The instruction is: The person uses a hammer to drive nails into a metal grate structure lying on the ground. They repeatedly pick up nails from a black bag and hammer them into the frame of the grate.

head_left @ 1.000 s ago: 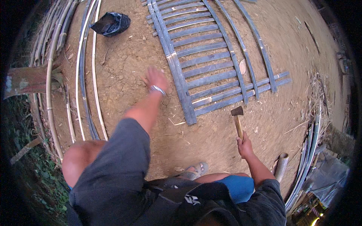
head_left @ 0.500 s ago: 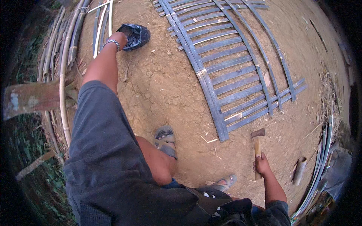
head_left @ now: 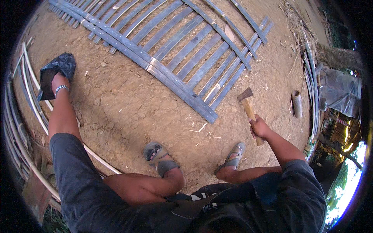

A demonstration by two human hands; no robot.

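My left hand [head_left: 59, 80], with a chain bracelet at the wrist, reaches into the mouth of a black plastic bag [head_left: 67, 62] at the far left. The bag hides its fingers and whatever they touch. On the right, my right hand [head_left: 259, 127] is wrapped round the wooden handle of a hatchet [head_left: 248, 107]. Its dark metal head points up and away from me, above the bare soil. Beyond and between the hands lies a large frame of dark slats [head_left: 153, 65], flat on the ground, with crosspieces fixed to long rails.
Long pale poles [head_left: 35, 77] and bamboo [head_left: 23, 141] run along the left side. A short hollow tube [head_left: 297, 104] stands at the right, beside a bundle of long strips [head_left: 311, 81]. My sandalled feet [head_left: 162, 158] are on the dirt ground, with small wood shavings [head_left: 199, 128] ahead of them.
My view has turned, so the slat frame and bag appear farther left. My left hand now goes deeper into the bag's mouth. The right hand keeps hold of the hatchet, and both feet show more fully.
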